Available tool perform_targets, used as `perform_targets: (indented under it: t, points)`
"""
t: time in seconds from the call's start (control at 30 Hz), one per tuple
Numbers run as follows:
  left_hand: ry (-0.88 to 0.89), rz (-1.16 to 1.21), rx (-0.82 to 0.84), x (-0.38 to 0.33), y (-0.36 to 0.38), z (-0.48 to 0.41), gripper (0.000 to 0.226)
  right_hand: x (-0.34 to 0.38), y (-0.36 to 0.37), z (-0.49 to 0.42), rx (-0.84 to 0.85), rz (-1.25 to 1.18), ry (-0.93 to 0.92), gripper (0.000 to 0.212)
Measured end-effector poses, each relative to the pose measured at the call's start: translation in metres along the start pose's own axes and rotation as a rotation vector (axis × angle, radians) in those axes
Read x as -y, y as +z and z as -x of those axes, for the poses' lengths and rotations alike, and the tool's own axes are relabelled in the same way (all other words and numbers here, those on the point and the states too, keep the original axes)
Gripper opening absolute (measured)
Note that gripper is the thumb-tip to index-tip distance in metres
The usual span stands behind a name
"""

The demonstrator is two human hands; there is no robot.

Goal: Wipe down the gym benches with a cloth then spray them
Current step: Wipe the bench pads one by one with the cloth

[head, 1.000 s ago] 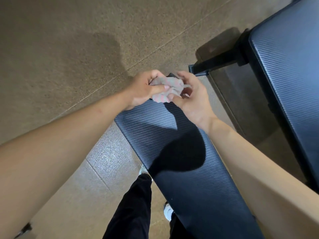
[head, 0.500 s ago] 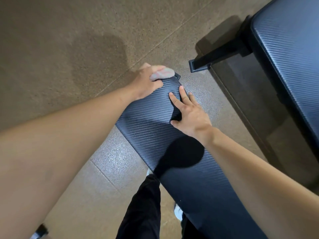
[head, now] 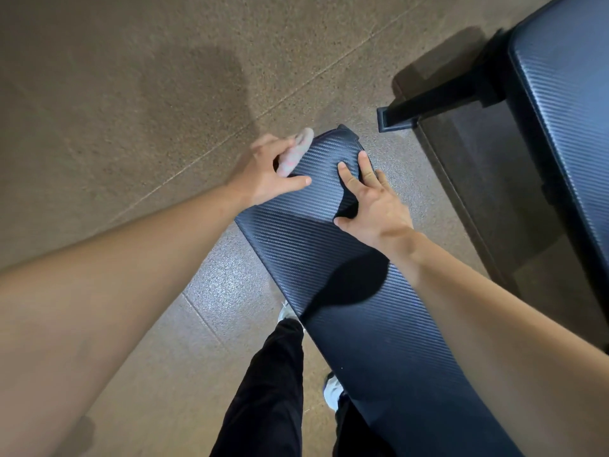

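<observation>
Left hand [head: 271, 174] clamps the cloth [head: 295, 152] to the bench pad [head: 316, 245] edge for wiping — right hand [head: 374, 202], fingers splayed flat, steadies it.

Both bare arms reach forward, hands side by side at the far end.
The left hand [head: 270, 174] curls round a cloth [head: 295, 153], thumb stretched right. The right hand [head: 375, 206] lies flat on the counter [head: 329, 258], fingers [head: 363, 164] straight and spread.

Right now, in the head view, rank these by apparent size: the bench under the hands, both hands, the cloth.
1. bench
2. left hand and right hand: look alike, unranked
3. cloth, partly hidden by the left hand
</observation>
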State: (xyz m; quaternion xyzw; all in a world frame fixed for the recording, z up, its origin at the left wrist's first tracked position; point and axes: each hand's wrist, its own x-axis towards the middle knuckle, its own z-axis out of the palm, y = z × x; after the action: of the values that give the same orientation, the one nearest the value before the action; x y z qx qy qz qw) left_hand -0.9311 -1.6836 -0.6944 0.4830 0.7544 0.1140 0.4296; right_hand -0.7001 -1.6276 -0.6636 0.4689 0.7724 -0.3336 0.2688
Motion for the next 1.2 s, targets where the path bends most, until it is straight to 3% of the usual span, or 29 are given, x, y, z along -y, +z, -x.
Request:
perform_targets:
  t: [0.17,0.37,0.5,0.63,0.8,0.93,1.0,1.07,1.2]
  points:
    - [-0.079,0.035,-0.075,0.030,0.003,0.044,0.056,0.002,0.004,0.002,-0.008,0.005,0.009,0.099]
    - [-0.238,0.052,-0.190,0.054,0.017,0.084,0.076,0.003,0.012,0.003,-0.058,0.021,0.014,0.100]
    - [-0.381,0.325,-0.214,0.056,0.031,0.107,0.083,0.004,0.016,0.005,-0.087,0.027,0.015,0.099]
    - [-0.461,0.555,-0.186,0.047,0.047,0.135,0.049,0.006,0.021,0.006,-0.112,0.037,0.025,0.099]
    - [-0.541,0.833,-0.095,0.039,0.075,0.166,0.031,0.013,0.035,0.018,-0.175,0.078,0.051,0.091]
    - [-0.619,1.032,-0.074,0.027,0.092,0.183,0.011,0.010,0.068,0.059,-0.235,0.067,-0.034,0.076]
    - [-0.677,1.123,-0.076,0.023,0.100,0.190,0.017,0.003,0.092,0.091,-0.280,0.040,-0.061,0.071]
    - [-0.746,1.227,-0.085,0.019,0.107,0.196,0.037,-0.008,0.114,0.123,-0.296,0.018,-0.027,0.069]
    - [-0.851,1.337,-0.066,0.018,0.117,0.206,0.063,-0.034,0.152,0.170,-0.166,0.042,0.150,0.076]
